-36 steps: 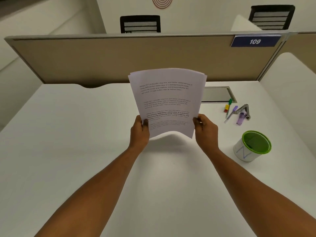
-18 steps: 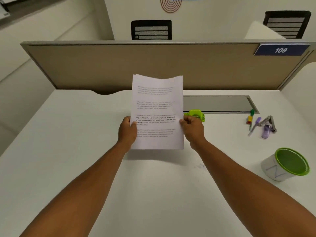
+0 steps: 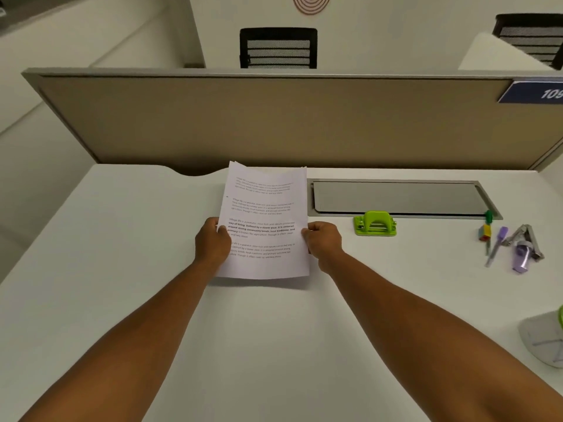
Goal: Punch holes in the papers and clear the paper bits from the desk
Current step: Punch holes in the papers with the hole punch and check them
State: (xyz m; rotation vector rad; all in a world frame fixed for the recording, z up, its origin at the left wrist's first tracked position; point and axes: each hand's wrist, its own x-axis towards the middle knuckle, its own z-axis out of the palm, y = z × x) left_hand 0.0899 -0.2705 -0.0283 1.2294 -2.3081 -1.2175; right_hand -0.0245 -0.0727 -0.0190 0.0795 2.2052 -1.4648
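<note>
A stack of printed white papers (image 3: 265,208) is held upright over the middle of the white desk (image 3: 106,269), its bottom edge close to the surface. My left hand (image 3: 211,240) grips the stack's left edge and my right hand (image 3: 324,240) grips its right edge. A green hole punch (image 3: 375,224) sits on the desk just to the right of my right hand, untouched. I cannot make out any paper bits on the desk.
A grey cable flap (image 3: 396,197) is set into the desk behind the punch. Pens (image 3: 495,246), a small red and yellow item (image 3: 485,233) and a stapler with a purple piece (image 3: 524,248) lie at the right. A green-rimmed cup (image 3: 545,342) stands at the right edge. A tan partition (image 3: 274,123) closes the back.
Both hands have lowered the papers toward the desk and squared them into a narrower stack. The green hole punch, hidden behind the papers before, now shows to their right.
</note>
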